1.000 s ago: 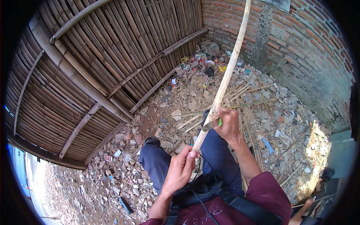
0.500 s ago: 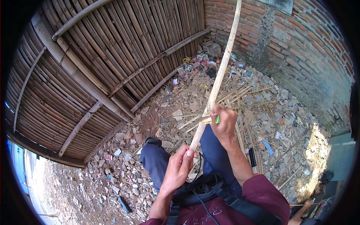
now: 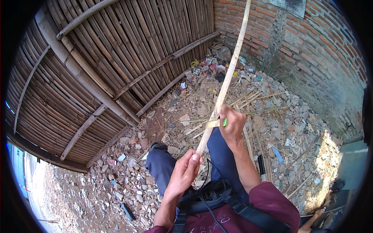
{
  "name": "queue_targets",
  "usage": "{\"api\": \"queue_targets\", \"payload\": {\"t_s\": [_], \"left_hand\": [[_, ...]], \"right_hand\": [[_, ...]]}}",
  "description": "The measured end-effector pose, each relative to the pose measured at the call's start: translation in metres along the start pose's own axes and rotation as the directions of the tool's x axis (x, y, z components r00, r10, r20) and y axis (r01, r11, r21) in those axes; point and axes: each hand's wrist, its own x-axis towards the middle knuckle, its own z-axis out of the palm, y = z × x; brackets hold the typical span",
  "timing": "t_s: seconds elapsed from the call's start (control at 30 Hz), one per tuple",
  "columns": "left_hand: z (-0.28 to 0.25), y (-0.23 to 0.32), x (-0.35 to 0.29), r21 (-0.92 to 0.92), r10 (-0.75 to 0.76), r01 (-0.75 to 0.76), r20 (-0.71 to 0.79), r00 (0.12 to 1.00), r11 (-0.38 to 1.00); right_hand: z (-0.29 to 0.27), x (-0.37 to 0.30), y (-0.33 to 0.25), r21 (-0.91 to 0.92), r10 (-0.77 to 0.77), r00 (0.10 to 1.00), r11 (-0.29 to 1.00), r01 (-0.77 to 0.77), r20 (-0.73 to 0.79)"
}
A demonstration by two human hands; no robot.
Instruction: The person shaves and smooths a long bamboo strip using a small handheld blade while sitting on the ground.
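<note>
A long, pale strip of split bamboo runs from my lap up past the top edge of the view. Its near end is pinched by my left hand, the thumb lying along the top. Higher up, my right hand is closed round the bright green handle of a knife. The short metal blade lies across the strip, touching it just above my knee. The fingers of that hand mostly hide the handle, and I cannot tell whether they also press on the strip.
Stones, litter and thin bamboo slivers cover the ground around my legs. A bamboo-slat wall stands at the left, a brick wall at the right. A black-handled tool lies beside my right leg. Another person's hand shows at lower right.
The blade has tilted a little and shows more of its flat face against the strip. Both hands stay almost in place, and the view has shifted slightly.
</note>
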Motion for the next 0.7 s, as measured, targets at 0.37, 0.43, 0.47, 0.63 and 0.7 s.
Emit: {"api": "queue_targets", "payload": {"t_s": [0.37,0.43,0.47,0.63,0.7], "left_hand": [[-0.012,-0.004,0.004,-0.067,-0.015,0.015,-0.003,1.000,0.998],[-0.012,-0.002,0.003,-0.061,-0.019,0.016,-0.041,0.999,0.998],[-0.013,-0.001,0.002,-0.060,-0.018,0.015,-0.043,0.999,0.998],[-0.010,0.000,0.002,-0.028,-0.007,0.007,-0.019,1.000,1.000],[-0.007,0.000,0.000,-0.013,-0.006,0.005,-0.010,1.000,1.000]], "right_hand": [[0.014,-0.016,-0.011,0.603,0.076,0.800,0.616,-0.507,0.596],[0.021,-0.010,-0.007,0.298,-0.099,0.950,0.955,0.006,0.296],[0.019,-0.005,-0.009,0.300,-0.100,0.950,0.954,0.007,0.295],[0.006,0.010,-0.003,0.102,-0.217,0.970,0.973,0.206,0.109],[0.004,0.017,0.003,0.094,-0.280,0.958,0.957,0.274,0.060]]}}
